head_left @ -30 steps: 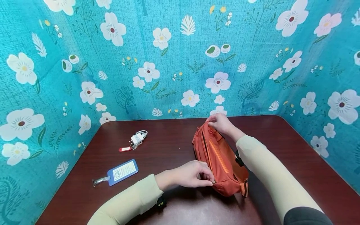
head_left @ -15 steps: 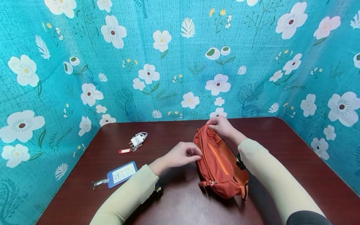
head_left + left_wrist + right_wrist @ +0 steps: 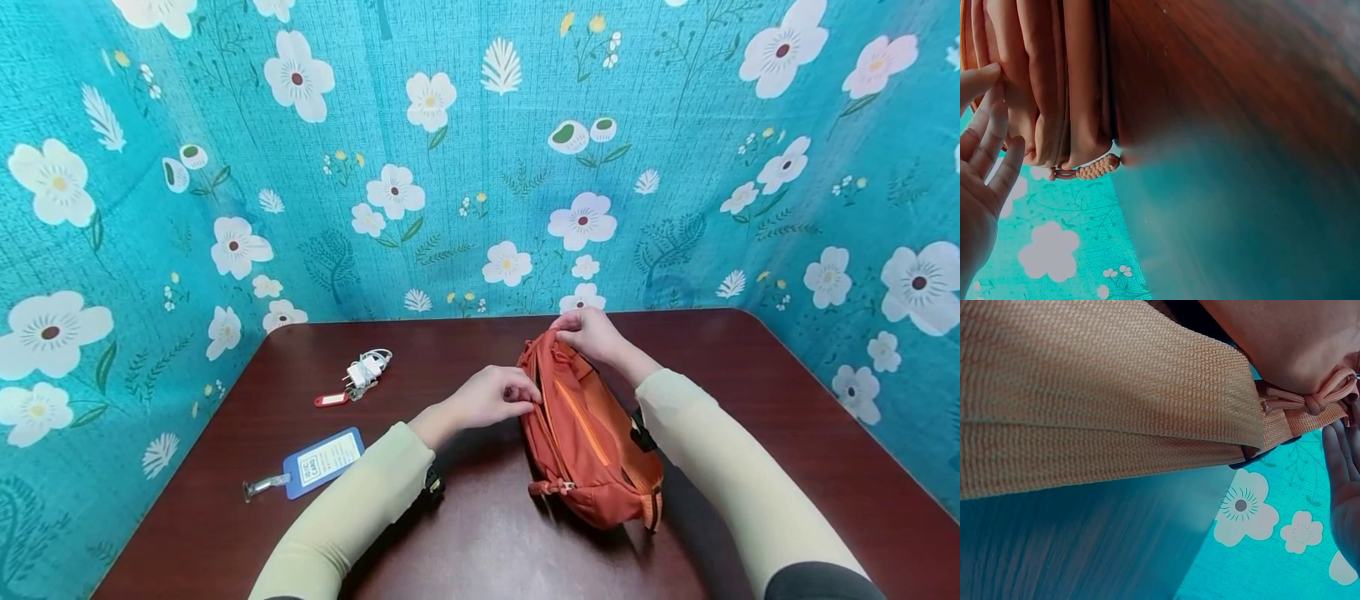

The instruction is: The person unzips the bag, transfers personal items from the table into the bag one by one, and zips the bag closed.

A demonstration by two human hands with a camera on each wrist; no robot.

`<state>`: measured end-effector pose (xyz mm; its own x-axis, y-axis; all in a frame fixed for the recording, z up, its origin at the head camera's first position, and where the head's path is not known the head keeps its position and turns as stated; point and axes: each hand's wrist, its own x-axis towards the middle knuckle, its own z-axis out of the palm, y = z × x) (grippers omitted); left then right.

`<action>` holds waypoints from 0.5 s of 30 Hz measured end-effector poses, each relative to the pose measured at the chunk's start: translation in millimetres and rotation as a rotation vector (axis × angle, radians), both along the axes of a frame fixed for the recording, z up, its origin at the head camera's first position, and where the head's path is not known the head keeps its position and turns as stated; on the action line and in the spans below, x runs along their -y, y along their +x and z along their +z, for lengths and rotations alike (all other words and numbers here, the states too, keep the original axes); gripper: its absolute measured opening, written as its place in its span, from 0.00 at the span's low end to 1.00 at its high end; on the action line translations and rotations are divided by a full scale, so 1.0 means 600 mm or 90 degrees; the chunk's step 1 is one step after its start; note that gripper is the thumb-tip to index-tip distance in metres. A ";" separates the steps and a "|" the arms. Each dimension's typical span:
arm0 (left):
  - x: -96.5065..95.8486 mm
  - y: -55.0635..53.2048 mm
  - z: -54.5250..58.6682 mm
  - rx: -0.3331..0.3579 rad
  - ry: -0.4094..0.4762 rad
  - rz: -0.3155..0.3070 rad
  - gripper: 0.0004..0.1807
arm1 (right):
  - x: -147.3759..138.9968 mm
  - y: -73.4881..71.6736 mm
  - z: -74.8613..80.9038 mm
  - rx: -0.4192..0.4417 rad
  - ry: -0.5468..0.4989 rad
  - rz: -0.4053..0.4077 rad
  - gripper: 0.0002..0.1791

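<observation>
**Bag runs lengthwise away from the person, left fingertips at its side**

A teal floral curtain (image 3: 465,142) stands behind a dark red-brown table (image 3: 457,542). On the right half of the table sits the orange bag (image 3: 573,454), its long axis running from the near end toward the far edge, the near end skewed a little to the right.

The left hand (image 3: 489,397) comes in from the bag's left, about square to that axis; its thumb and fingertips are drawn together, pinching the long left side toward the far end. The right hand (image 3: 592,336) pinches the far end itself, its forearm passing along the bag's right side. So the bag lies between the arms, and its near end is held by neither hand.

Left of the bag, well apart, lies a blue card holder (image 3: 292,485); beyond it are a white charger (image 3: 367,368) and a red key tag (image 3: 332,400).

The relation that counts is a narrow one: a dark slit (image 3: 553,435) follows the long axis just beside the left fingertips, while the zip pull (image 3: 546,488) hangs at the near end, nearer the left hand than the right.
</observation>
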<state>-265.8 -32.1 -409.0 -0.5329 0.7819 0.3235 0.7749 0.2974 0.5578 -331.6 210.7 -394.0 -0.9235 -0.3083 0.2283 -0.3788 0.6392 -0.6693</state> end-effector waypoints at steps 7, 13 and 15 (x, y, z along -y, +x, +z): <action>0.004 -0.001 0.007 0.087 0.087 0.012 0.04 | -0.005 0.003 0.001 0.005 0.009 -0.005 0.06; 0.006 0.004 0.021 0.088 0.135 0.022 0.04 | -0.005 0.009 0.006 0.017 0.002 -0.003 0.06; 0.006 0.006 0.027 0.092 0.147 0.023 0.05 | -0.006 0.012 0.009 0.019 0.009 -0.003 0.07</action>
